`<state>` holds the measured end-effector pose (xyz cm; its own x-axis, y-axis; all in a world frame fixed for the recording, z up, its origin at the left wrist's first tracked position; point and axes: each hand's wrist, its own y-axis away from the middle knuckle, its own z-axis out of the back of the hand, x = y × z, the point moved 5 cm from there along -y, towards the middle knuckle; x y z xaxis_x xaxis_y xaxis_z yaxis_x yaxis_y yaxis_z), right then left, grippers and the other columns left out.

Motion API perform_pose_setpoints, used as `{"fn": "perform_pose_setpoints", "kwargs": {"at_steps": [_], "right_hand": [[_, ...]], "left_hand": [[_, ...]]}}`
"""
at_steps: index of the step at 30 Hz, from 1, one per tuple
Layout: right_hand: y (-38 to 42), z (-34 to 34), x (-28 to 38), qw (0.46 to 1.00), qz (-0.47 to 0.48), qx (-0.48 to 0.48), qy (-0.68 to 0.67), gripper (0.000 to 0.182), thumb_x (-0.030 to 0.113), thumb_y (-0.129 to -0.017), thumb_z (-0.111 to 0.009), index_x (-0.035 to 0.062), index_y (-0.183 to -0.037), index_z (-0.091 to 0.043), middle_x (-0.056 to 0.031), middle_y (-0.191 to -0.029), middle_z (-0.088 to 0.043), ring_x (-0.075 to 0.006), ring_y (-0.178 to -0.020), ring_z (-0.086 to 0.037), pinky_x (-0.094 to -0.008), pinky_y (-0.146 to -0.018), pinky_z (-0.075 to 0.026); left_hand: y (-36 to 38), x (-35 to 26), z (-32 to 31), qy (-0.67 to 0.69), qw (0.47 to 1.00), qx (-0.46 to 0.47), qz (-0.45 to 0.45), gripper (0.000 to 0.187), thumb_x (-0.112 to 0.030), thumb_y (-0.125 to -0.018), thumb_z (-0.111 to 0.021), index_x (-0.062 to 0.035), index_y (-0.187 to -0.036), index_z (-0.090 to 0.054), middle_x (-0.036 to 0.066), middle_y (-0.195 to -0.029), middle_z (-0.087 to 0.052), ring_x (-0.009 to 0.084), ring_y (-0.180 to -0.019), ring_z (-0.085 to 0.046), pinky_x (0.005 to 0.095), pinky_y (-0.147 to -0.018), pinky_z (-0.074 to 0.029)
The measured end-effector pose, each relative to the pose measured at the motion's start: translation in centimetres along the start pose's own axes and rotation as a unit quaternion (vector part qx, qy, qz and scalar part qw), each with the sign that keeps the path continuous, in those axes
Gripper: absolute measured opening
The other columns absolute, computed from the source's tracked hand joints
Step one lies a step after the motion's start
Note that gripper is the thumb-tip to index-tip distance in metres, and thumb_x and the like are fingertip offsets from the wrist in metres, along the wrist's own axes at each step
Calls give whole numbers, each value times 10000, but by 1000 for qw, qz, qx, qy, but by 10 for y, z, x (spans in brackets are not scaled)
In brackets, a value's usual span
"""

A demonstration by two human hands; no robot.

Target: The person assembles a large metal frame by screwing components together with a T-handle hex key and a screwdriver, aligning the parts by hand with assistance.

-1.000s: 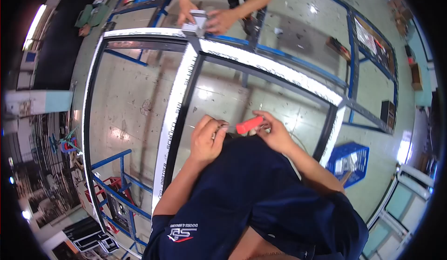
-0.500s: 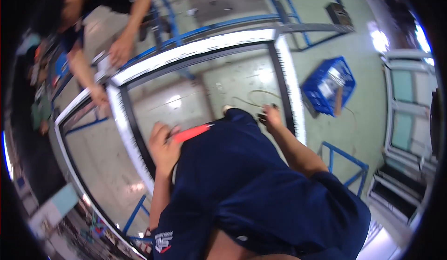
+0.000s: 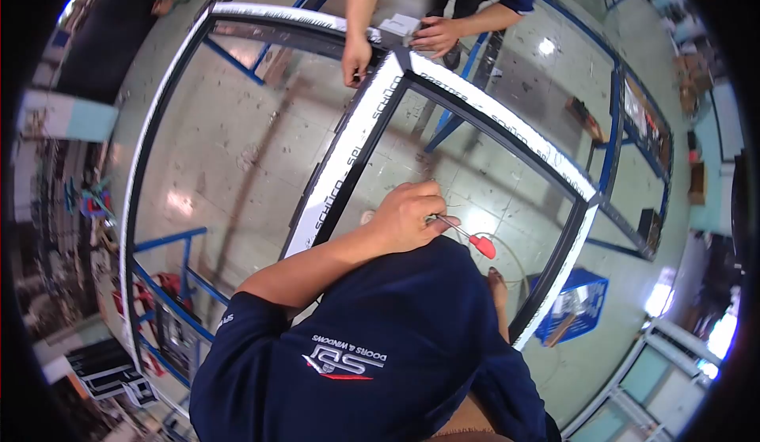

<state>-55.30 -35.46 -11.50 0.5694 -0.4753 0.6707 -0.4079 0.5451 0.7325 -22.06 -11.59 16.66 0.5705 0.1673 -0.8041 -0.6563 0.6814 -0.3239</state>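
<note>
Nearest the camera is the person's own dark blue shirt [image 3: 380, 347], with a white and red logo across the back of the shoulder. From it the left arm reaches forward, and the left hand [image 3: 408, 216] is closed in a fist around the thin metal shank of a red-handled tool [image 3: 467, 235]. The shank comes out of the thumb side of the fist and runs to the right and slightly toward the body, so the red handle sits just beside the hand, clear of the fingers, over the glossy floor seen through the frame. The right hand [image 3: 497, 284] hangs low beside the body, only its edge showing past the shirt; whether its fingers are curled or spread cannot be told, and nothing is seen in it.

The fist sits just right of the central bar [image 3: 340, 165] of a large window frame [image 3: 507, 129], whose bars are wrapped in white protective film with printed lettering. The frame lies flat on blue steel trestles [image 3: 178, 240]. A blue plastic crate [image 3: 574, 307] stands on the floor just beyond the frame's right-hand corner.

At the far side, where the central bar meets the top rail, a co-worker's two hands [image 3: 356, 58] rest on the frame, one on each side of the joint.
</note>
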Motion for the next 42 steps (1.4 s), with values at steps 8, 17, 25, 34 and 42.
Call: {"fn": "perform_pose_setpoints", "kwargs": {"at_steps": [8, 17, 25, 34, 42], "right_hand": [[28, -94, 143, 994, 39, -2, 98, 402, 131, -991, -599, 7, -1371, -557, -89, -889, -654, -163, -729, -631, -287, -654, -518], [-3, -216, 257, 897, 225, 157, 346, 330, 129, -990, -642, 16, -1300, -634, -44, -938, -684, -128, -827, -653, -275, -772, -530], [-76, -288, 367, 812, 253, 297, 435, 294, 131, -1023, -626, 9, -1290, -630, -73, -994, -714, -120, -888, -664, -274, -855, -529], [-81, -323, 396, 749, 1, 376, 546, 275, 170, -1056, -592, 37, -1292, -640, -88, -932, -763, -116, -814, -714, -246, -689, -496], [-79, -329, 391, 747, -31, 329, 577, 264, 158, -1064, -579, 24, -1280, -650, -84, -929, -763, -116, -802, -707, -235, -671, -494]], "left_hand": [[70, 49, 97, 131, 968, -158, 142, 113, -55, -926, -674, -27, -1029, -711, 94, -915, -616, 231, -837, -619, 326, -751, -506], [77, 138, 167, 252, 835, -369, 321, 267, -114, -1014, -604, 9, -1239, -679, 44, -1025, -600, 156, -922, -605, 289, -893, -481], [53, 267, 154, 329, 672, -505, 430, 196, -128, -996, -679, -10, -1152, -682, 66, -962, -686, 160, -874, -691, 309, -760, -604], [64, 320, 131, 356, 620, -483, 505, 208, -144, -982, -701, -13, -1136, -651, 69, -900, -694, 137, -781, -680, 297, -665, -609], [71, 329, 113, 397, 587, -472, 525, 211, -154, -975, -714, -17, -1126, -662, 56, -884, -692, 124, -748, -659, 287, -644, -597]]}}
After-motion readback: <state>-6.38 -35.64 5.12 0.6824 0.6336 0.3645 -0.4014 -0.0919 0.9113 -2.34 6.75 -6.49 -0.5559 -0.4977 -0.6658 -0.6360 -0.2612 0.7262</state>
